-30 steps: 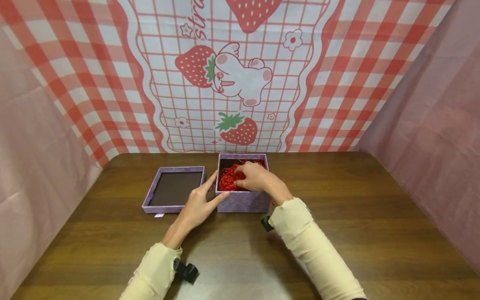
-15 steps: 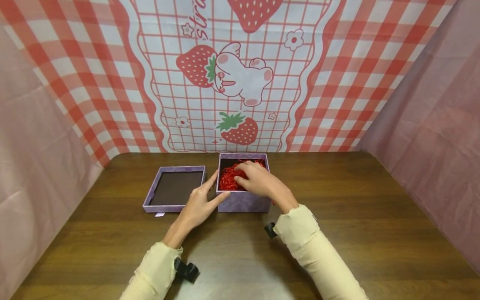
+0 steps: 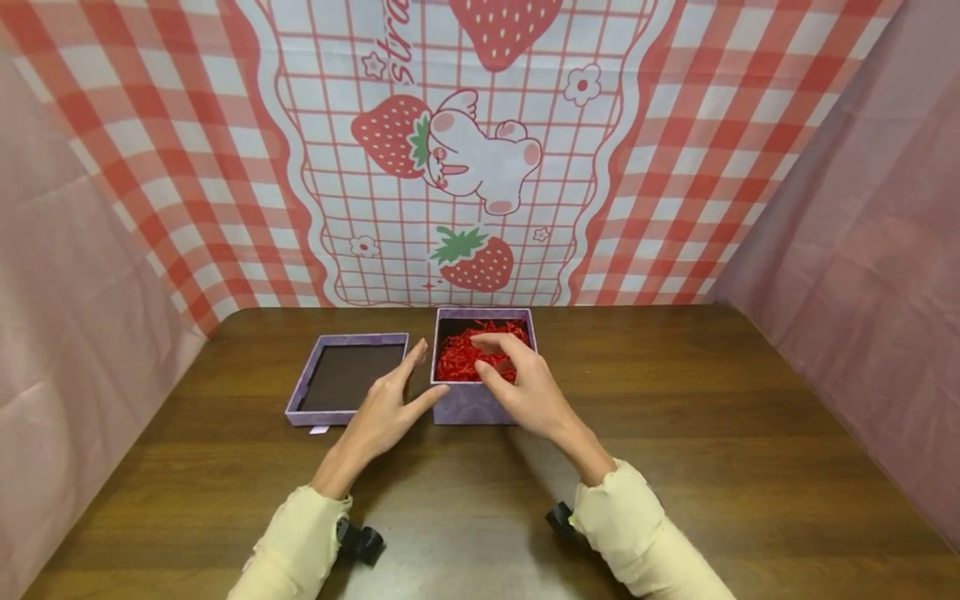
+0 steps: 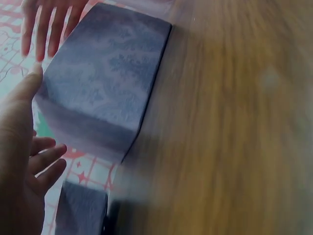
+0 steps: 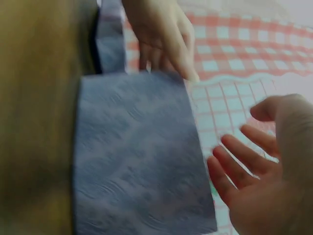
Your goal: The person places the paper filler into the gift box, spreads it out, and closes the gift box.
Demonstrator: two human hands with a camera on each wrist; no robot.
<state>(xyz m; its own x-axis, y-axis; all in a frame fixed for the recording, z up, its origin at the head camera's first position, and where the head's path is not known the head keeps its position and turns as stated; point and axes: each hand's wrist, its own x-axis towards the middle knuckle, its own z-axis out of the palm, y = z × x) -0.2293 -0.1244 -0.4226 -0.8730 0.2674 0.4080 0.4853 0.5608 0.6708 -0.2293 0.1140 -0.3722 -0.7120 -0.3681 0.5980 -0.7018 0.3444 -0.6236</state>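
A purple patterned box (image 3: pixel 474 407) stands near the back of the table, its top uncovered. Red shredded paper (image 3: pixel 454 360) fills much of its dark inside. My right hand (image 3: pixel 534 392) hovers over the box's front right part, fingers spread in a loose curve with nothing between them. Beside the box's left wall is my left hand (image 3: pixel 378 414), its thumb by the front left corner and its fingers extended. In the right wrist view the box's side (image 5: pixel 142 152) fills the middle, with the right hand (image 5: pixel 259 171) beside its rim.
The shallow purple lid (image 3: pixel 337 418) lies to the left of the box, dark inside facing up, with a small pale tab at its front edge. Behind the wooden table (image 3: pixel 675 450) hangs a strawberry-print cloth (image 3: pixel 637 250); pink cloth (image 3: pixel 862 250) hangs at the sides.
My right hand has risen out of the box and drawn back toward me, uncovering more red paper. My left hand has shifted slightly left, away from the box's side.
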